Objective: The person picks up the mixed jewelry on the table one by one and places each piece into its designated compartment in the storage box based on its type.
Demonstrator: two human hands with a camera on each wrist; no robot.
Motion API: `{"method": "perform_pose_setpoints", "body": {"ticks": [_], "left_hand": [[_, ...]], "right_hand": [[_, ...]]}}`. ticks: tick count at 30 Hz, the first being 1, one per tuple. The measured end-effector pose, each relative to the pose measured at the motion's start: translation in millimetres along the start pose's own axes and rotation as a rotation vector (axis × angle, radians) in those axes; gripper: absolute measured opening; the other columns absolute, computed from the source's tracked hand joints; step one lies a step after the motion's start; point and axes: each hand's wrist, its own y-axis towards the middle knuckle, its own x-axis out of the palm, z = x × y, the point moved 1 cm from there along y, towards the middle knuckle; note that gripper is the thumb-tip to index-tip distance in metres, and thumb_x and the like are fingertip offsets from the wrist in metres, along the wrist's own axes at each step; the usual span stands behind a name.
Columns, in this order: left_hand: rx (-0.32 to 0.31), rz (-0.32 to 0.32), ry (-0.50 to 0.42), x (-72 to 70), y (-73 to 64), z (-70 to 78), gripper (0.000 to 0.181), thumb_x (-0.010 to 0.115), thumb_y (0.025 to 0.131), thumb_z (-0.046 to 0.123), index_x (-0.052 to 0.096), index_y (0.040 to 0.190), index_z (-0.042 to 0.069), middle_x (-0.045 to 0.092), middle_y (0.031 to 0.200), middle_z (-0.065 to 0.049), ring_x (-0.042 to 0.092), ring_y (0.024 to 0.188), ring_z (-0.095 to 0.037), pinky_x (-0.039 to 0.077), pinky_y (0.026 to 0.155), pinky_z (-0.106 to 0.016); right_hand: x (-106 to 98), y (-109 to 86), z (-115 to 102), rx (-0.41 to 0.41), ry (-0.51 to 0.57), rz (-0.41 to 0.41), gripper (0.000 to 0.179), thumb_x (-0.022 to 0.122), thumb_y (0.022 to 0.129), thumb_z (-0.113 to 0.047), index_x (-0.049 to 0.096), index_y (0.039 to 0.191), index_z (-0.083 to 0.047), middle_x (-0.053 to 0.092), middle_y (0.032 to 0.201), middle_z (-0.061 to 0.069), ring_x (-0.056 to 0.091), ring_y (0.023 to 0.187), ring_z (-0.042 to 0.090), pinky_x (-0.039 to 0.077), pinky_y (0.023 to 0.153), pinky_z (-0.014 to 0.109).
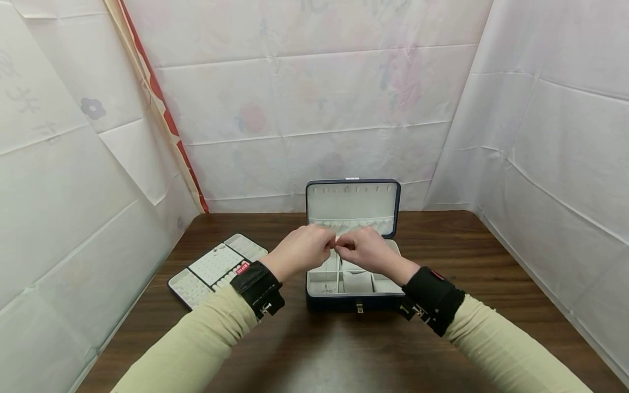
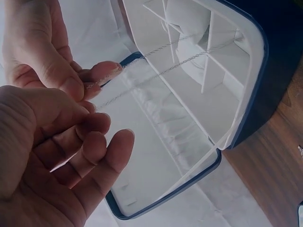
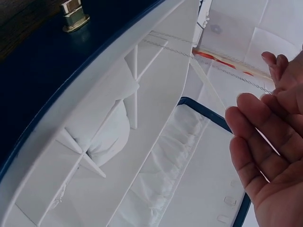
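White sheets with faint printed patterns [image 1: 373,98] hang behind and to both sides of a dark wood-grain counter [image 1: 442,234]. On it stands a navy jewelry box [image 1: 334,303], lid [image 1: 351,199] raised, with a row of small hooks and a gathered fabric pocket inside the lid. A gold-toned latch [image 1: 360,308] sits on its front. White dividers split the interior into compartments, some holding white cushions [image 3: 109,139]; a small tangle of jewelry [image 1: 328,289] lies in the front left one.

Above the box, the left hand [image 1: 304,248] and right hand [image 1: 366,248] meet, thumbs and fingers pinching a thin silver-coloured chain [image 2: 161,74]. Its two strands slant from the fingertips toward the compartments; whether the far end touches the box cannot be told. The left hand's remaining fingers are loosely bent.

A jewelry tray [image 1: 208,268] rests on the counter beside the left forearm.
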Motion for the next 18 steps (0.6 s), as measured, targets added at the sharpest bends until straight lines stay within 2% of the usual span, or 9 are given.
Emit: {"method": "perform_pose_setpoints", "body": {"ticks": [4,7,13,18], "left_hand": [[-0.014,0.015,-0.047,0.5,-0.7,-1.8,0.014,0.063,0.097,0.006,0.066,0.087,0.016,0.060,0.077,0.006,0.052,0.066,-0.011,0.044,0.060,-0.026],[-0.013,0.020,-0.055,0.6,-0.6,-2.4,0.015,0.062,0.100,0.010,0.066,0.087,0.017,0.060,0.077,0.006,0.052,0.065,-0.010,0.044,0.060,-0.026],[-0.019,0.014,-0.074,0.0,-1.2,-2.4,0.014,0.060,0.101,0.012,0.068,0.090,0.015,0.062,0.079,0.006,0.054,0.066,-0.010,0.045,0.060,-0.027],[-0.014,-0.005,-0.104,0.3,-1.9,-3.1,0.015,0.058,0.103,0.013,0.066,0.091,0.014,0.059,0.078,0.005,0.053,0.067,-0.010,0.044,0.060,-0.026]], "right_hand": [[0.0,-2.1,1.3,-0.017,-0.014,0.027,0.014,0.065,0.096,-0.004,0.078,0.093,-0.009,0.074,0.078,-0.001,0.051,0.058,-0.001,0.045,0.060,0.021],[-0.2,-3.2,2.3,-0.021,-0.028,0.052,0.014,0.065,0.096,-0.004,0.077,0.092,-0.009,0.074,0.080,0.000,0.056,0.062,0.001,0.048,0.062,0.022],[-0.8,-3.3,3.1,-0.016,-0.047,0.081,0.014,0.065,0.096,-0.005,0.075,0.090,-0.011,0.071,0.077,-0.003,0.052,0.061,0.002,0.045,0.062,0.023],[-1.4,-3.6,3.3,-0.013,-0.061,0.085,0.013,0.066,0.096,-0.006,0.076,0.092,-0.011,0.071,0.078,-0.003,0.057,0.063,0.003,0.048,0.063,0.024]]}}
